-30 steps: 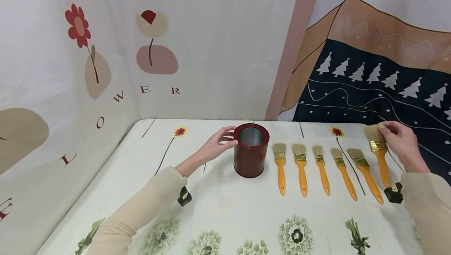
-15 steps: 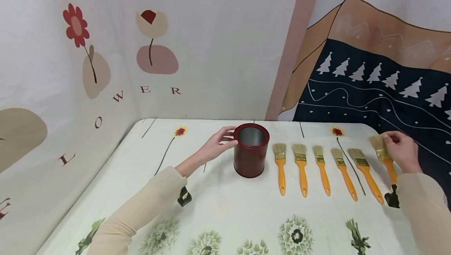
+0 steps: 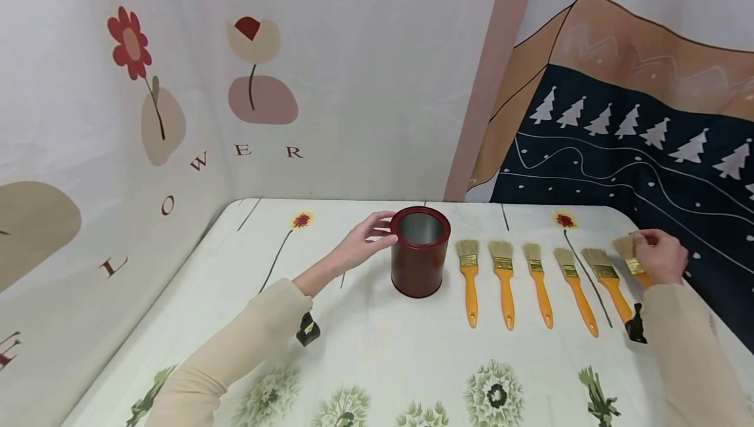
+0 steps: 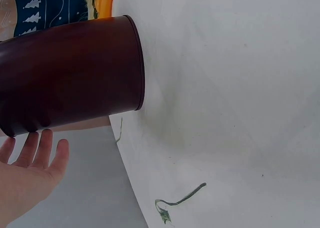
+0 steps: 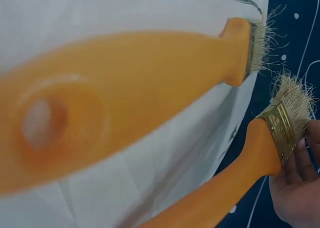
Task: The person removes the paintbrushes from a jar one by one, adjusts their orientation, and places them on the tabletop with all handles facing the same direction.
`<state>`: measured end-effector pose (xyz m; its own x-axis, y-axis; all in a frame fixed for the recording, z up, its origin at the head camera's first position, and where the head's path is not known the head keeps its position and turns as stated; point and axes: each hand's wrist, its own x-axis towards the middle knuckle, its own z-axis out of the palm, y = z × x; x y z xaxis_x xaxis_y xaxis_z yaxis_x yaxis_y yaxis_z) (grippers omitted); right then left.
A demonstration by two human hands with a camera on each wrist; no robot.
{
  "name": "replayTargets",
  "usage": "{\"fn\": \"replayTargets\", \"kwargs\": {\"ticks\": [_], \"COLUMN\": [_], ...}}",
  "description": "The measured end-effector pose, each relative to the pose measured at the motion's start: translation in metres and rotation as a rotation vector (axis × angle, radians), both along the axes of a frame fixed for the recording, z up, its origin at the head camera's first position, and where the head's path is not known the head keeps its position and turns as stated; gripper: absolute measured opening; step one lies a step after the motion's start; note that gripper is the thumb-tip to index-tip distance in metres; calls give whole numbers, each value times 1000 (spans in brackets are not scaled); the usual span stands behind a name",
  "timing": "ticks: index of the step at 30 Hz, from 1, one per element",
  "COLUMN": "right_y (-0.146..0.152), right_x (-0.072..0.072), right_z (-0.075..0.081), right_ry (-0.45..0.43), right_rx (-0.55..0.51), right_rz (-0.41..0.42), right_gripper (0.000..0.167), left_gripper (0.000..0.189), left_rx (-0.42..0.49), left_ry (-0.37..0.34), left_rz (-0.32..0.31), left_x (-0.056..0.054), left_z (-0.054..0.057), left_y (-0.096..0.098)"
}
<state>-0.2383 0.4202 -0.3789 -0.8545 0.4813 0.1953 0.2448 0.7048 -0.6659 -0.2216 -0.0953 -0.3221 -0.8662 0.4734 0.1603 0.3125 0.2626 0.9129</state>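
Note:
My right hand holds a paintbrush with an orange handle, a gold ferrule and pale bristles, fingers at the bristle end. In the head view that hand and its sleeve cover most of the handle. The brush is at the right end of a row of paintbrushes, close beside a wide one, whose handle fills much of the right wrist view. My left hand has its straight fingers against the rim and side of a dark red can. The can stands upright with its top uncovered and a grey inside.
Left of the wide brush lie several more paintbrushes, including a narrow one and one nearest the can. All have bristles pointing away from me. A white printed cloth covers the table; patterned fabric hangs behind it.
My right hand has come left and towards me with the paintbrush, bringing it down next to the wide brush at the row's right end. The left hand and the can have stayed put.

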Motion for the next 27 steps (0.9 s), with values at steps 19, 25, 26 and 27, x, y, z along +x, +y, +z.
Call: {"fn": "replayTargets", "kwargs": {"ticks": [19, 25, 26, 27], "right_y": [0, 21, 24, 26], "right_x": [4, -4, -5, -5], "right_z": [-9, -24, -26, -28], "right_ry": [-100, -117, -119, -124], "right_rx": [-100, -58, -49, -46], "right_rz": [-109, -108, -103, -96], "right_gripper": [39, 33, 32, 34], "left_gripper": [50, 50, 50, 50], "left_rx": [-9, -12, -11, -10], "left_ry": [0, -3, -2, 0], "left_rz": [4, -4, -4, -3], "left_x": [-1, -1, -1, -1], "left_z": [-2, -1, -1, -1], "left_y": [0, 1, 1, 0]}}
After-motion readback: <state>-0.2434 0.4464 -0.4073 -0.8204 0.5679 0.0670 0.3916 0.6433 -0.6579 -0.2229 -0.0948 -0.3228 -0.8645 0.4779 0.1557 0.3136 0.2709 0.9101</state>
